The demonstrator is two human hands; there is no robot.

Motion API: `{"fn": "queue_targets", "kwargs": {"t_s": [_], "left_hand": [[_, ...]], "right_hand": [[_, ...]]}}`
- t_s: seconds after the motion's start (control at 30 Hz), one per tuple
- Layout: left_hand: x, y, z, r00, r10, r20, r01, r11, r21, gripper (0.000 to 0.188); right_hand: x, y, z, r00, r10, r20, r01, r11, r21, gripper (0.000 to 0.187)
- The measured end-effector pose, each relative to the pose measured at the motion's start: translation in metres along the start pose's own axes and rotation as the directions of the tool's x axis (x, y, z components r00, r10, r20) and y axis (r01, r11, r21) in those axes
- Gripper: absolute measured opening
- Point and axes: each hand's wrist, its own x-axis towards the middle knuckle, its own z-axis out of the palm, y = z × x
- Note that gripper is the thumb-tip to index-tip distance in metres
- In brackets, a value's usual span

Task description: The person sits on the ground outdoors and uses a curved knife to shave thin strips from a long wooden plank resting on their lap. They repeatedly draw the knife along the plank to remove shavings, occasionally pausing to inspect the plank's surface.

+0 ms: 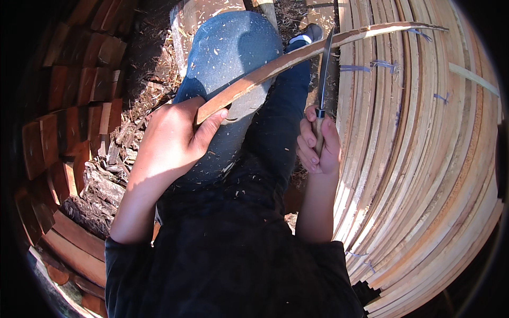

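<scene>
A long, slightly curved wooden strip (260, 76) reaches from my left hand (177, 130) up and across to the far right. The left hand is closed around its near end, with the thumb on top. My right hand (321, 146) grips the wooden handle of a knife (324, 74). The long narrow blade points away from me, and its upper part meets or overlaps the strip in view; I cannot tell whether they touch. Below the strip is my bent leg (233, 42), in blue denim sprinkled with pale shavings.
Long pale wooden strips (382, 159), some tied with bluish cord (383, 64), are stacked along my right. Stacked reddish-brown wood pieces (69, 132) rise at the left. Bark and shavings (101, 185) litter the ground between. Boards (212, 6) lie ahead beyond my knee.
</scene>
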Motion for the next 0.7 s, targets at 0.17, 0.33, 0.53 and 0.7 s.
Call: {"fn": "queue_targets", "kwargs": {"t_s": [0.17, 0.33, 0.53, 0.7], "left_hand": [[0.004, 0.006, -0.002, 0.998, -0.046, 0.040, 0.046, 0.999, 0.008, 0.032], [0.000, 0.001, 0.000, 0.999, -0.024, 0.021, 0.024, 0.999, -0.026, 0.031], [-0.001, 0.000, 0.000, 1.000, 0.013, 0.011, -0.012, 1.000, -0.029, 0.030], [-0.003, -0.002, 0.002, 0.999, 0.049, -0.017, -0.049, 0.999, 0.001, 0.034]], "right_hand": [[-0.001, 0.002, 0.013, 0.935, -0.231, -0.267, 0.086, 0.882, -0.463, 0.023], [-0.004, 0.007, 0.018, 0.884, -0.313, -0.347, 0.092, 0.844, -0.528, 0.023], [-0.007, 0.012, 0.021, 0.857, -0.357, -0.371, 0.121, 0.840, -0.528, 0.024], [-0.012, 0.010, 0.022, 0.842, -0.387, -0.376, 0.113, 0.809, -0.577, 0.025]]}}
